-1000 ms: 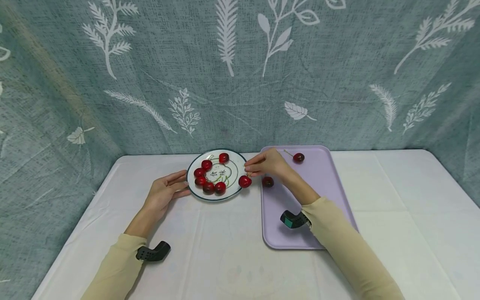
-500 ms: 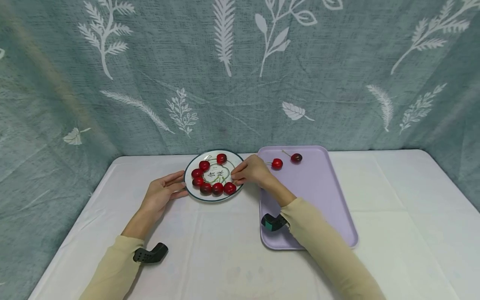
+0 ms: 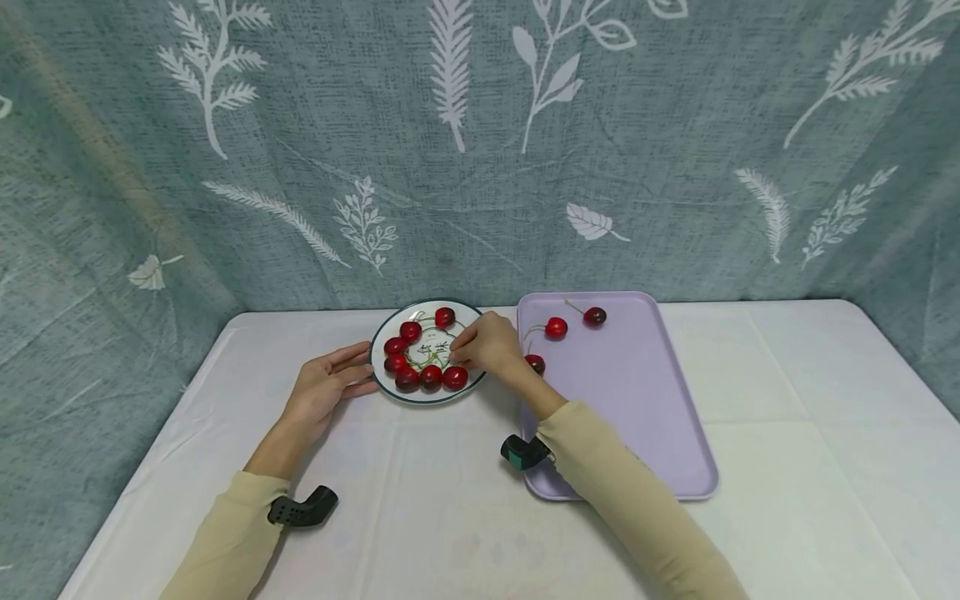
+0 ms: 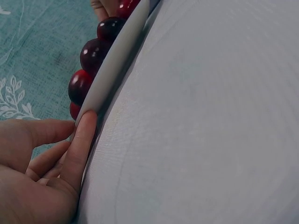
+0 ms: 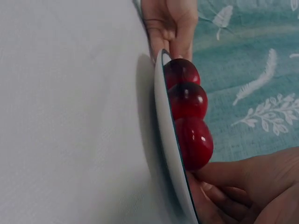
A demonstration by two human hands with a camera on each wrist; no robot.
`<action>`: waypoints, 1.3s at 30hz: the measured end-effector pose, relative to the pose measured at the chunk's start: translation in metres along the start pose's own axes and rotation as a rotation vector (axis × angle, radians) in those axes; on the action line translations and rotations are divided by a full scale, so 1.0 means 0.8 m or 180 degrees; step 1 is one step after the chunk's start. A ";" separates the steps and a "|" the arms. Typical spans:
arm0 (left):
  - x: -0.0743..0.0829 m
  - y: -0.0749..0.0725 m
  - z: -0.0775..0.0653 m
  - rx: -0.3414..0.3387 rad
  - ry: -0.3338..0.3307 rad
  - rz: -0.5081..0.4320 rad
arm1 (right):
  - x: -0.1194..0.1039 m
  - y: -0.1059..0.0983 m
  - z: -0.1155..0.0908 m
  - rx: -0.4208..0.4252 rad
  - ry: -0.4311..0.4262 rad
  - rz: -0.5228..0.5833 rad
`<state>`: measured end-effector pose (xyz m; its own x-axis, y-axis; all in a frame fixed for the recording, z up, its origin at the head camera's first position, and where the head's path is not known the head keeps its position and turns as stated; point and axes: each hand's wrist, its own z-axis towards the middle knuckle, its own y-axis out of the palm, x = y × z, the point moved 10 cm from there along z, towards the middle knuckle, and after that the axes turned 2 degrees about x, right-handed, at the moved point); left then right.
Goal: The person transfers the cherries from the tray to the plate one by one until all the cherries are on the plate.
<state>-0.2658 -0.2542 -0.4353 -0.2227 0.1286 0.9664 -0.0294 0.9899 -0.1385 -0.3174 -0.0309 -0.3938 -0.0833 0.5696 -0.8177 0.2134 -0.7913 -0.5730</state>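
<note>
A white plate [image 3: 420, 398] with a dark rim holds several red cherries [image 3: 407, 380] in a curved row, green stems turned toward its printed middle. At its left edge the left hand [image 3: 324, 385] grips the rim; the left wrist view has thumb and fingers on either side of it. The right hand [image 3: 491, 343] reaches over the plate's right side, its thumb and fingers pinching the end cherry [image 3: 455, 377] on its stem side. That cherry [image 5: 194, 142] sits against its neighbour in the right wrist view. The pinched stem itself is hidden by the fingers.
A lilac tray [image 3: 622, 400] lies right of the plate, under the right forearm. On it are a dark cherry [image 3: 595, 317], a red cherry [image 3: 556, 328] and one partly covered cherry [image 3: 535, 364]. Behind the white-covered table [image 3: 420, 500] hangs a patterned curtain [image 3: 300, 125].
The right hand has moved left, bringing a cherry from the plate's right rim to the end of the row, and has uncovered a red cherry on the tray. The left hand stays at the rim.
</note>
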 end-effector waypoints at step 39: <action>0.002 0.002 0.001 0.0031 -0.0070 -0.0061 | 0.007 -0.096 0.004 -0.0120 0.0134 0.0460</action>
<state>-0.2667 -0.2528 -0.4342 -0.2432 0.1083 0.9639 -0.0434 0.9915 -0.1223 -0.3376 0.0324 -0.3550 -0.0084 0.4598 -0.8880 0.2567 -0.8573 -0.4463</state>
